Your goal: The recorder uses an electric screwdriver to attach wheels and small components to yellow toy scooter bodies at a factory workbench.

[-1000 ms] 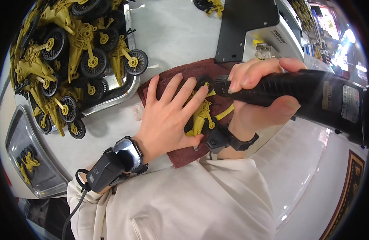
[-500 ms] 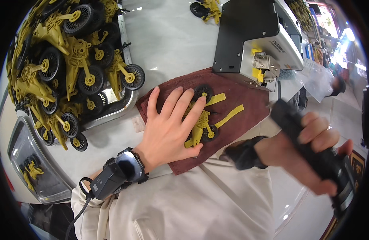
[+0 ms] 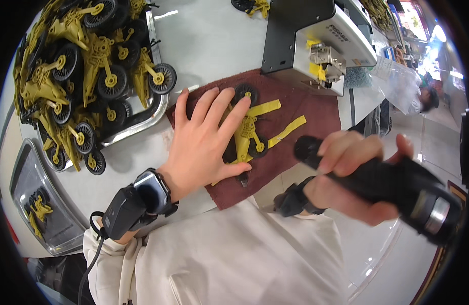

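Observation:
With fingers spread, my left hand (image 3: 201,134) lies over the left part of a yellow toy motorcycle (image 3: 242,136) with black wheels. The toy rests on a dark red cloth (image 3: 316,112). Its left side is hidden under my palm and fingers. Two yellow strips reach out from it to the right. My right hand (image 3: 354,178) is wrapped round a black electric screwdriver (image 3: 397,185), a little blurred, held to the right of the toy and apart from it. The tool's dark front end points left toward the toy.
A metal tray (image 3: 160,109) heaped with yellow toy motorcycles stands at the far left. A smaller tray (image 3: 66,223) at the near left holds some yellow and black parts. Beyond the cloth stands a black and white machine (image 3: 290,46), with a clear plastic bag (image 3: 402,91) to its right.
My right hand has moved left, bringing the screwdriver's front end closer to the toy and turning the tool flatter. My left hand stays on the toy; the whole view has shifted slightly.

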A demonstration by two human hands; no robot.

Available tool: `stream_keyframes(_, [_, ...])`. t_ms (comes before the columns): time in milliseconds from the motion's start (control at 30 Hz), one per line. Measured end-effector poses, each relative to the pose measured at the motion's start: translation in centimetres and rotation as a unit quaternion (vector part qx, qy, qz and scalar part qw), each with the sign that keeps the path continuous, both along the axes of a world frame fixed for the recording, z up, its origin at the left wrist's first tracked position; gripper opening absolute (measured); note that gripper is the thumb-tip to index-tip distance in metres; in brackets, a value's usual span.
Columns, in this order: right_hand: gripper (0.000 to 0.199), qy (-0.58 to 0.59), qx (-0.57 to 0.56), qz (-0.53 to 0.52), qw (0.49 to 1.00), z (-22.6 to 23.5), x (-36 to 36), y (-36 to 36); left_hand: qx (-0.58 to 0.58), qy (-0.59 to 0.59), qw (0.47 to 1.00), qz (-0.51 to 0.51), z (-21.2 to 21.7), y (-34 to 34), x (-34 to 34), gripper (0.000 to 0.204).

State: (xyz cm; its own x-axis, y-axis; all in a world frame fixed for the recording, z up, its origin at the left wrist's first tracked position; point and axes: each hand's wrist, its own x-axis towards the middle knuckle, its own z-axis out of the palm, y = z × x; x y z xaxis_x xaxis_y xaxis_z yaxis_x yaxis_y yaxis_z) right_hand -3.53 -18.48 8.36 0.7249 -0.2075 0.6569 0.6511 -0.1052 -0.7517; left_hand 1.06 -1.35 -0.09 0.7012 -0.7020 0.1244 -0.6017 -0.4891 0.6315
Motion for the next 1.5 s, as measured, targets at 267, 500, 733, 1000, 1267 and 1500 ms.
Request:
stream_keyframes(267, [0.088,-0.011,-0.005,-0.017,1.000,-1.6,-2.1,1.6,-0.022,-0.015,1.000,0.004,-0.3,0.2,-0.4,0.097])
stream_keyframes(500, [0.058,0.091,-0.004,0.127,0.988,-2.4,-1.7,-0.2,-0.021,-0.023,1.000,0.003,-0.4,0.1,-0.2,0.096])
stream_keyframes(733, [0.065,0.095,-0.011,0.139,0.986,-2.4,-1.6,-0.1,-0.028,-0.035,0.999,0.008,-0.3,0.4,0.2,0.095])
stream_keyframes(1000, [0.061,-0.062,0.002,-0.247,0.967,4.9,5.0,-2.1,-0.020,-0.021,1.000,0.004,-0.3,0.4,-0.1,0.098])
stream_keyframes(1267, [0.037,0.093,0.010,-0.243,0.966,3.3,4.2,-1.2,-0.033,-0.025,0.999,-0.007,-0.1,0.4,0.0,0.100])
stream_keyframes(1500, [0.082,0.016,0.059,0.067,0.996,0.2,-3.2,3.9,-0.051,-0.028,0.998,0.004,-0.4,0.5,-0.3,0.100])
